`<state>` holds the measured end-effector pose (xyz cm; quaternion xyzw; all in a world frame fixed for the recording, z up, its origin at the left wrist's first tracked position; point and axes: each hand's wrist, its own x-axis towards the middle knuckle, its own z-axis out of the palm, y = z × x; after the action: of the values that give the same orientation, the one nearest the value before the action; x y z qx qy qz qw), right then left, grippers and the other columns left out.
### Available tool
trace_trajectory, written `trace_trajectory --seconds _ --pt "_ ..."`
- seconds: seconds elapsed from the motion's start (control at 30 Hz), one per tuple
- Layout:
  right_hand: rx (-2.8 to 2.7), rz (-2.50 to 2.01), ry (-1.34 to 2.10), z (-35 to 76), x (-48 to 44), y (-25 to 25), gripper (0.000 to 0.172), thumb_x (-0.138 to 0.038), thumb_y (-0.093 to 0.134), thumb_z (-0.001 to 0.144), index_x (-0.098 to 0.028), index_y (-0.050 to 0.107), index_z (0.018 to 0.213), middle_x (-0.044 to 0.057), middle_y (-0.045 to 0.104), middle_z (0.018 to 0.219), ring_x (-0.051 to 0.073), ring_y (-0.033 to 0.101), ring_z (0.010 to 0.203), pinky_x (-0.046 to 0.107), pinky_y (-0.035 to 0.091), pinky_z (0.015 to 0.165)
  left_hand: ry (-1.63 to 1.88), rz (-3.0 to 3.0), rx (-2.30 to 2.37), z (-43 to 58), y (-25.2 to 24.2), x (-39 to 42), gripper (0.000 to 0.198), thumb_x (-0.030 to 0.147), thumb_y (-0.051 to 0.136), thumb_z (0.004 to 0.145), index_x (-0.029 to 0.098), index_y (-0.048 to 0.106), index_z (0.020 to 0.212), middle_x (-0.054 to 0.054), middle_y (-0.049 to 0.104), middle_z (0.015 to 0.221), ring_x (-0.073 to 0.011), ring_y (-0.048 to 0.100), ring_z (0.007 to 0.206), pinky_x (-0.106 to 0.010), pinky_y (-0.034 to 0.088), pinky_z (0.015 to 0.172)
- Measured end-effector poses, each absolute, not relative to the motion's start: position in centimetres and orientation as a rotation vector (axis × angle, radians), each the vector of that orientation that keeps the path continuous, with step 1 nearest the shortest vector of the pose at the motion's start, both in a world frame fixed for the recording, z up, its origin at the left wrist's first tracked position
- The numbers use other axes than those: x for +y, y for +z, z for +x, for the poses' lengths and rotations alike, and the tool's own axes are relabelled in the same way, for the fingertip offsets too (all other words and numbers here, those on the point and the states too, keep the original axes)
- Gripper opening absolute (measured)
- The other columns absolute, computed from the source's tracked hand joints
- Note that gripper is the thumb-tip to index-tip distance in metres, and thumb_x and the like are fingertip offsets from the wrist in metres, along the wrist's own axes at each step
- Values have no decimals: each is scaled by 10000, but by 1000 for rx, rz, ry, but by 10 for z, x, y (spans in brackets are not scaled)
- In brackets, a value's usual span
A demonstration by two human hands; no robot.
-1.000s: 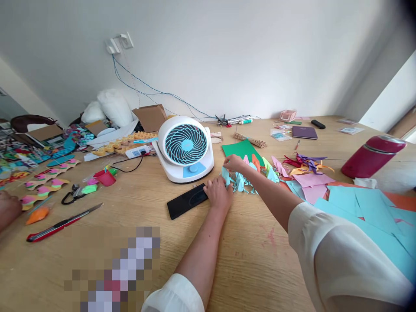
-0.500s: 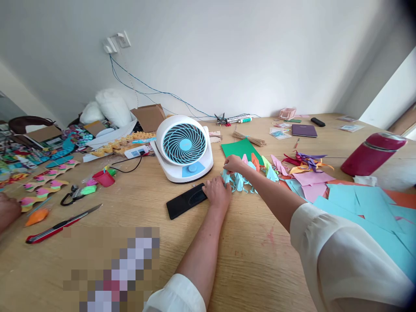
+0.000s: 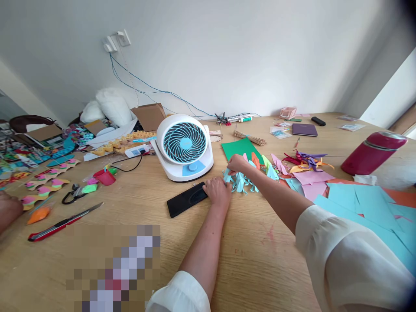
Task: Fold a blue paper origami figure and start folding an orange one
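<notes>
Blue folded papers (image 3: pixel 241 182) lay between the hands — right hand (image 3: pixel 236 164) pinching their far edge, left hand (image 3: pixel 218 193) curled alongside, grip unclear.

A pixelated patch (image 3: pixel 112 268) is blotting out whatever is lying beneath it, and another person's hand (image 3: pixel 7 211) is poking in at the left border, cut off at the wrist. The right hand (image 3: pixel 237 164) is burying its fingertips in the light blue folded papers (image 3: pixel 240 182), so its grip is proving unreadable. The left hand (image 3: pixel 218 192) is covering one end of the black phone (image 3: pixel 186 199).
</notes>
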<state>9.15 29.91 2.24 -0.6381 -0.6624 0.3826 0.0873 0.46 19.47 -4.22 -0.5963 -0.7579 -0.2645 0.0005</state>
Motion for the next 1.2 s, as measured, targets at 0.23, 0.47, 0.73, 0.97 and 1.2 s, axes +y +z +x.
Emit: trace_trajectory --seconds 0.23,0.47,0.73,0.97,1.2 --pt "-1975 -1859 962 95 291 36 331 -344 609 954 -160 591 1229 95 625 1210 217 647 998 411 567 839 -898 -1884 -2315 5 -37 188 173 323 580 875 178 664 918 -131 679 1049 -334 547 1073 -455 389 875" --pt "-2024 -1691 592 137 246 49 297 -269 555 972 -154 578 1244 63 698 1035 169 678 839 339 545 784 -1140 -1837 -2286 -11 -28 183 153 173 491 919 208 638 945 -73 687 1037 -254 576 1032 -337 397 822" --pt "-2218 -1561 425 149 160 3 157 -153 591 897 -196 714 984 42 753 928 170 692 850 250 477 752 -1311 -1962 -2174 -18 -38 160 181 66 542 854 195 660 899 -56 711 979 -223 595 943 -314 412 838" --pt "-2203 -1614 230 118 171 -7 241 -339 585 965 -156 641 1111 75 663 1135 214 638 1026 433 524 898 -1424 -1998 -2053 -13 -42 133 246 22 537 811 207 673 900 -59 708 962 -241 584 931 -333 410 806" --pt "-2186 -1710 116 98 193 -11 269 -383 588 942 -152 672 1051 115 671 1106 253 611 1065 429 466 938 -1593 -1952 -1987 -17 -49 136 271 -23 507 773 200 645 843 -47 699 892 -216 596 863 -319 437 812"
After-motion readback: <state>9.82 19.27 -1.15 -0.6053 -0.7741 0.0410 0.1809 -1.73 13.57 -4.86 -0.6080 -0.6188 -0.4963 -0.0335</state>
